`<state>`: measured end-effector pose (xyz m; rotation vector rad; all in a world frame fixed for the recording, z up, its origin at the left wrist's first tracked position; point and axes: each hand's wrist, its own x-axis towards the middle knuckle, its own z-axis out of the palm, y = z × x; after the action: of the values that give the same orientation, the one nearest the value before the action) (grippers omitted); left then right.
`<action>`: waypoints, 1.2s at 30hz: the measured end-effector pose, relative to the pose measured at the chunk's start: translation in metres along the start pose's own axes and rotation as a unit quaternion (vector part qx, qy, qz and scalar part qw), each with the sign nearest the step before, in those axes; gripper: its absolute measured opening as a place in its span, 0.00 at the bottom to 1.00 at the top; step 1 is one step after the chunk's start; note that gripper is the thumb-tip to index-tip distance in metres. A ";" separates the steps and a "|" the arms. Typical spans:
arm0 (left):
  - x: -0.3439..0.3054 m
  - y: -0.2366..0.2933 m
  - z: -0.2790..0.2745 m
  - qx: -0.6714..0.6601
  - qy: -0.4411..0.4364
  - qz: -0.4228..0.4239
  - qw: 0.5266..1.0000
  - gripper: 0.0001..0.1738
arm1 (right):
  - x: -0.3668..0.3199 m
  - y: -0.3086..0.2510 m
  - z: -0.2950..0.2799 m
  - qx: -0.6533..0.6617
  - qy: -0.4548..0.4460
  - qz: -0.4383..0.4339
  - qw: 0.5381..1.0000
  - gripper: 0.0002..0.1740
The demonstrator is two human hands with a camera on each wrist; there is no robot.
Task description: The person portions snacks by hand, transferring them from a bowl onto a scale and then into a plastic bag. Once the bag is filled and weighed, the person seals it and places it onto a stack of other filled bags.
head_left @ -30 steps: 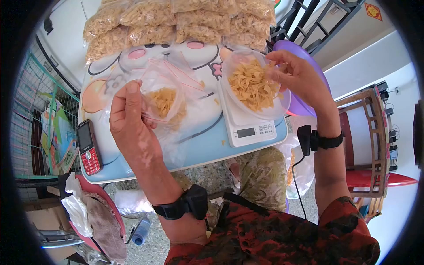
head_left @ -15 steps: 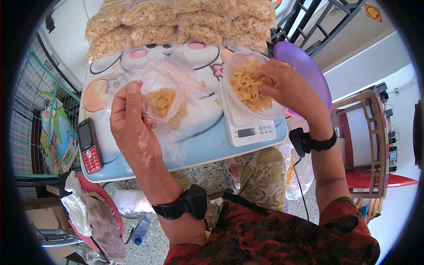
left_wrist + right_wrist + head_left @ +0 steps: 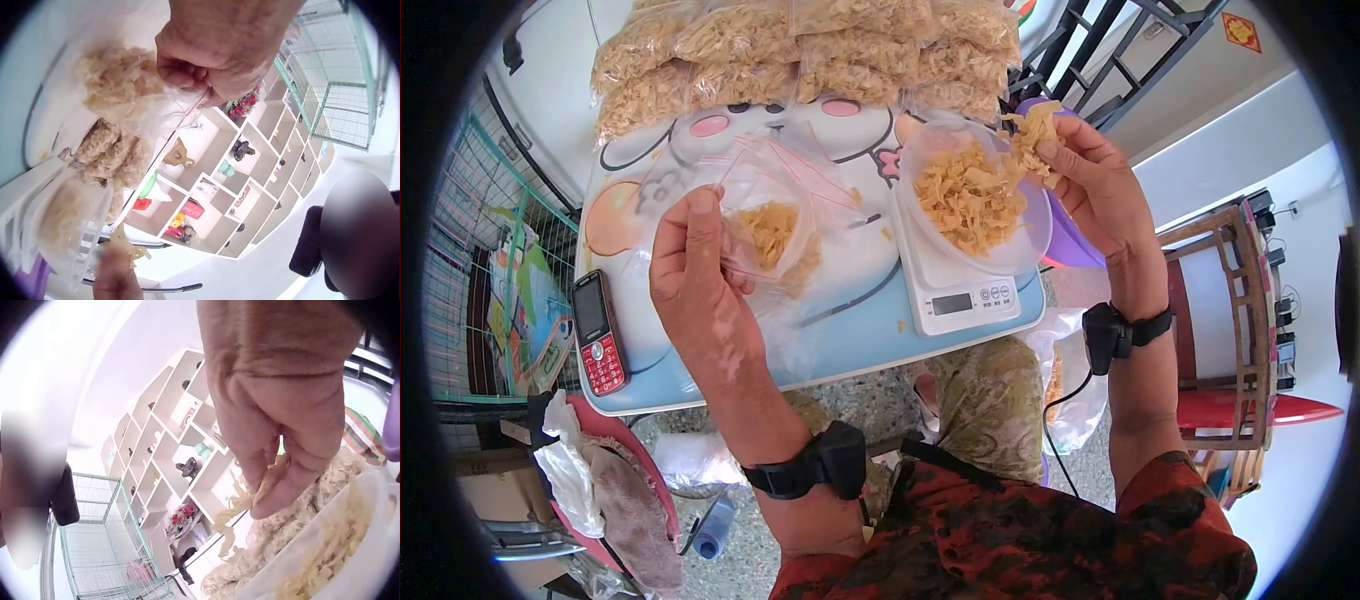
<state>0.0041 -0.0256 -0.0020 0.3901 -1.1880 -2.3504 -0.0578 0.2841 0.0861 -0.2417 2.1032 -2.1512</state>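
Observation:
My left hand (image 3: 700, 265) pinches the edge of a clear zip bag (image 3: 772, 238), which holds a small heap of pale yellow dried strips, on the left of the table. Over at the right, my right hand (image 3: 1100, 185) pinches a clump of the same strips (image 3: 1032, 142) between thumb and fingers, above the far right rim of a clear plastic bowl (image 3: 1037, 232). More strips (image 3: 970, 200) lie heaped in that bowl, which sits on a white kitchen scale (image 3: 970, 312). In the right wrist view, strips (image 3: 230, 515) dangle below the fingertips.
Filled bags of strips (image 3: 745, 80) are stacked along the table's far side. Flat zip bags (image 3: 825, 170) lie beside the left hand. A red phone (image 3: 603, 335) rests near the left edge. A purple basin (image 3: 1075, 235) stands past the table's right side.
My right hand dipped into the bowl, took a clump of strips and lifted it up to the right. My left hand stays in place with the bag.

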 end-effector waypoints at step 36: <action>-0.005 0.009 -0.003 0.085 -0.034 0.008 0.996 0.11 | 0.013 0.039 0.187 -0.509 -0.244 -0.278 0.777 0.10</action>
<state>0.0120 -0.0301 0.0041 0.3586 -1.4231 -2.2734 -0.0342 0.0976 0.0514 -1.4652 2.7551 -0.6262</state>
